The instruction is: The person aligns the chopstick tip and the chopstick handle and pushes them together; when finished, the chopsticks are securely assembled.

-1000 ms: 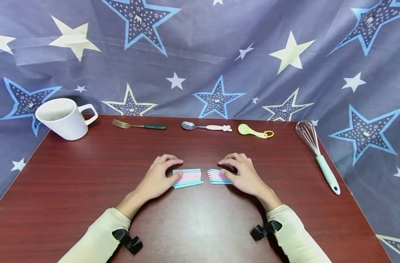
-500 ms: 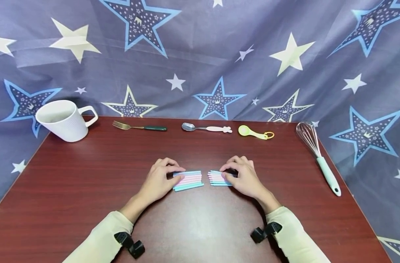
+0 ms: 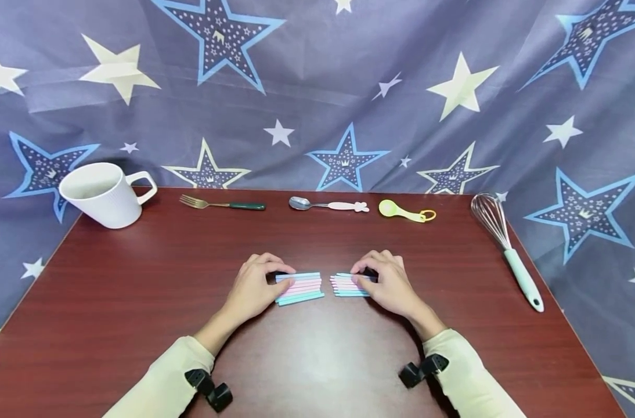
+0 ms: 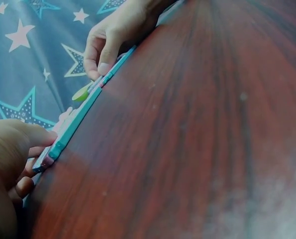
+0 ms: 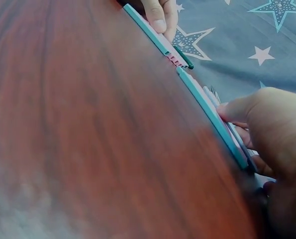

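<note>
Two side-by-side rows of short, thin pink and blue sticks lie on the dark red table, a small gap between them. My left hand is at the outer end of the left sticks. Its thumb lies on top and its index finger bends to their far edge, pinching them. My right hand pinches the right sticks likewise, thumb above and fingers curled on the far side. The left wrist view shows the thumb against the blue sticks; the right wrist view shows the same at the right sticks. Some fingertips are hidden.
Along the back edge stand a white mug, a fork with a green handle, a spoon with a white handle and a yellow measuring spoon. A whisk lies at the right edge. A star-patterned cloth hangs behind.
The thumb and index finger of each hand have come closer together over the sticks. Both rows stay in about the same place; the head view has shifted slightly.
</note>
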Tool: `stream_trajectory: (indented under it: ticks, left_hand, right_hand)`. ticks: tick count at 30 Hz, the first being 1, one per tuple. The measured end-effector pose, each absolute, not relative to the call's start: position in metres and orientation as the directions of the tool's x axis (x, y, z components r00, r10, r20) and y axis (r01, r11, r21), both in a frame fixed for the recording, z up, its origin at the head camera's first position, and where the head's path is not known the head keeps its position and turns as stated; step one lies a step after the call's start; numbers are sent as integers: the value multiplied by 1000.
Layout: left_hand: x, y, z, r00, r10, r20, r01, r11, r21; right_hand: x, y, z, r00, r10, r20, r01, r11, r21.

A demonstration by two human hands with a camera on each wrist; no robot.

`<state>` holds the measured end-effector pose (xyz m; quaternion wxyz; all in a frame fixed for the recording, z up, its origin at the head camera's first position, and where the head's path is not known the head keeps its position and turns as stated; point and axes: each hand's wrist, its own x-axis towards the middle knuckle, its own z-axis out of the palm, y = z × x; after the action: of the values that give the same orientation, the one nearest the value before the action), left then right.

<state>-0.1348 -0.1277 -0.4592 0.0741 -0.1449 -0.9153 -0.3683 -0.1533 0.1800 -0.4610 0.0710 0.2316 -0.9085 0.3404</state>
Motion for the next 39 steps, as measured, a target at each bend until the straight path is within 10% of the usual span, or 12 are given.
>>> stream_trajectory:
  ticks: [39]
  left_hand:
    - [-134,-119,-442,-872,171,459,468,569,676]
  right_hand:
    - [-146,169,-425,-836,-362,412,-548,537,-641]
